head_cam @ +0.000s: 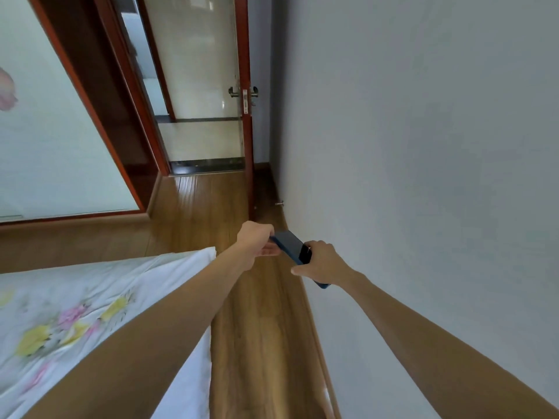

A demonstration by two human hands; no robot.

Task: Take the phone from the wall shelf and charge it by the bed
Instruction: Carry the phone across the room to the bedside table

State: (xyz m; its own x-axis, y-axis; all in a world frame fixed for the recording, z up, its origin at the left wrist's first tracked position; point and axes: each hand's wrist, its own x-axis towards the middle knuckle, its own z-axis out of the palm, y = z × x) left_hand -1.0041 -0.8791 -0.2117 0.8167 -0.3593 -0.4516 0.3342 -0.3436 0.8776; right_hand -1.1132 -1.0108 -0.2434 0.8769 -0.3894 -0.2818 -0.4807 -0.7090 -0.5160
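Phone (292, 247) is off the shelf, held in the air between both hands, over the wood floor (260, 328) just past the bed (90, 313) corner, near the wall (423, 176). Right hand (322, 263) wrapped ard the near end, fingers closed on it. Left hand (257, 241) pinching the far end, fingers curled shut. No charger/cable in view. Risk imo: handover btwn hands w/ light fingertip grip, so a slip means a drop on hard floor.
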